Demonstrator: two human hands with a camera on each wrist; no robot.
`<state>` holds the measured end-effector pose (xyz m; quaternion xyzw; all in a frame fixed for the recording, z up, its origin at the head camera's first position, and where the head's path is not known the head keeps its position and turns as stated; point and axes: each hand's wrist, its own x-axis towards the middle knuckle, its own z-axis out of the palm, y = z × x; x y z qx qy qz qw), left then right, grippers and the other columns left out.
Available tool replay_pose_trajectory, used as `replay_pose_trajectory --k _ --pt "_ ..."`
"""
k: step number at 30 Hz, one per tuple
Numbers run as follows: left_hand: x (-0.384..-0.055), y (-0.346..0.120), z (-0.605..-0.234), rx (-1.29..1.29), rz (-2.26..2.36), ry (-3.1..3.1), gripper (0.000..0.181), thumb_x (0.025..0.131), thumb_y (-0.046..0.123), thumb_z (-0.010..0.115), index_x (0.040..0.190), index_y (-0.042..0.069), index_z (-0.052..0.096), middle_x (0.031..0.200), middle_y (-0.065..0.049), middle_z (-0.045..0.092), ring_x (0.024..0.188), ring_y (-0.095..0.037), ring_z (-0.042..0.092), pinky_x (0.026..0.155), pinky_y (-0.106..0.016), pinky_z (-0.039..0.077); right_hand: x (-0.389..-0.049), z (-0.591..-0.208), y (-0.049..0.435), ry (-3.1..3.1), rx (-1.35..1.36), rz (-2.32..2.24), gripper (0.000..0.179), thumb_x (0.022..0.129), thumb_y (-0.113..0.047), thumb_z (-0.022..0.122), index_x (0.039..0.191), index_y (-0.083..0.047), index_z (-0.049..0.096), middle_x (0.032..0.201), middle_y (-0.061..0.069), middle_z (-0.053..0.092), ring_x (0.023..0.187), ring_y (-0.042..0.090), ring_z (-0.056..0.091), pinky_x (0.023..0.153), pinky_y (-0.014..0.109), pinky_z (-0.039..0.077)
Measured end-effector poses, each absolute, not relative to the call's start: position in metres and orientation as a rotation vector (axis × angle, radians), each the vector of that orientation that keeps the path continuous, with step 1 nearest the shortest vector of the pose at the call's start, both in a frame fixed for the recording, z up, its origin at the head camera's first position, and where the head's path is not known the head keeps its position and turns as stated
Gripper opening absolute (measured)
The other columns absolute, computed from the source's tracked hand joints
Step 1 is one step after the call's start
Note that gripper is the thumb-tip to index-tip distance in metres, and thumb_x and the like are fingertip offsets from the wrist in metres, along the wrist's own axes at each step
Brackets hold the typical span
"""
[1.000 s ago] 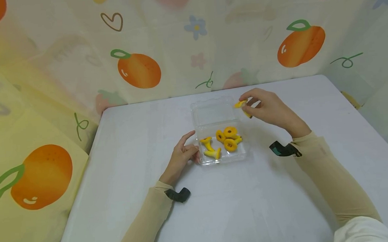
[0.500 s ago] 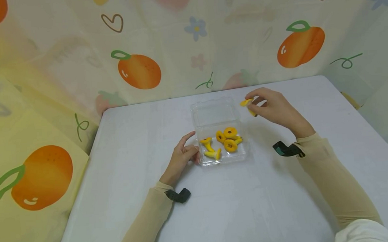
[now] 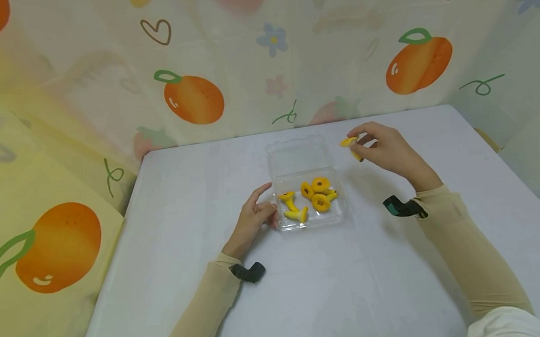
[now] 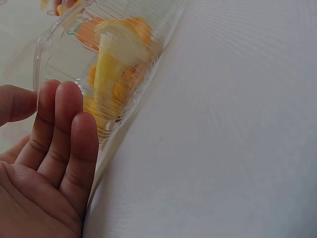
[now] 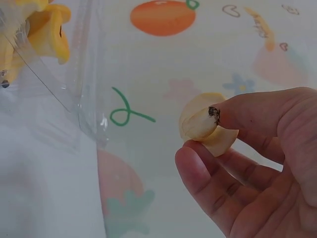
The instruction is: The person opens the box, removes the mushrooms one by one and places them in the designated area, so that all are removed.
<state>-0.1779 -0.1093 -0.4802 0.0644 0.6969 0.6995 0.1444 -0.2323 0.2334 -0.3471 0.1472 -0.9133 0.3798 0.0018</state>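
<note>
My right hand pinches a yellow chanterelle-like mushroom between thumb and fingers, raised to the right of the clear plastic clamshell box. In the right wrist view the mushroom shows a pale stem with a dark end. My left hand is at the left side of the clear box, its index finger extended. The left wrist view shows the fingers fairly straight against the box wall. Inside the box lie several yellow mushrooms, some with caps facing up.
The box's lid lies folded back toward the rear of the white table. Behind the table hangs a cloth printed with oranges, and another such cloth stands at the left.
My right hand has moved to the right, away from the box, with the mushroom still pinched. The left hand and the box have stayed put.
</note>
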Motion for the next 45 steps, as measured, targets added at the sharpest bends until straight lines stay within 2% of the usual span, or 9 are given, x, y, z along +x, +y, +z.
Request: replay_pose_trajectory --k 12,30,45 --pt "-0.178 -0.109 -0.48 0.19 2.019 2.009 0.063 0.098 0.01 0.058 0.155 0.022 0.036 0.072 0.003 0.065 0.064 -0.013 0.059 0.067 -0.023 0.052 -0.235 -0.355 0.24 -2.902 0.388 1.188 0.032 0.099 -0.021 0.063 0.129 -0.01 0.064 0.13 0.015 0.063 0.098 0.033 0.07 0.075 0.03 0.05" --pt "-0.177 -0.108 -0.477 0.202 2.028 2.007 0.064 0.098 0.007 0.056 0.156 0.018 0.034 0.071 0.003 0.065 0.063 -0.014 0.059 0.067 -0.024 0.053 -0.237 -0.367 0.25 -2.924 0.344 1.171 0.031 0.099 -0.02 0.064 0.128 -0.009 0.064 0.125 0.016 0.065 0.107 0.035 0.068 0.074 0.03 0.05" --pt "-0.178 -0.109 -0.479 0.175 2.012 2.009 0.063 0.098 0.009 0.058 0.155 0.022 0.036 0.073 0.003 0.065 0.064 -0.014 0.059 0.068 -0.024 0.053 -0.238 -0.376 0.252 -2.963 0.31 1.191 0.033 0.1 -0.02 0.062 0.13 -0.008 0.062 0.126 0.017 0.065 0.105 0.034 0.067 0.076 0.031 0.05"
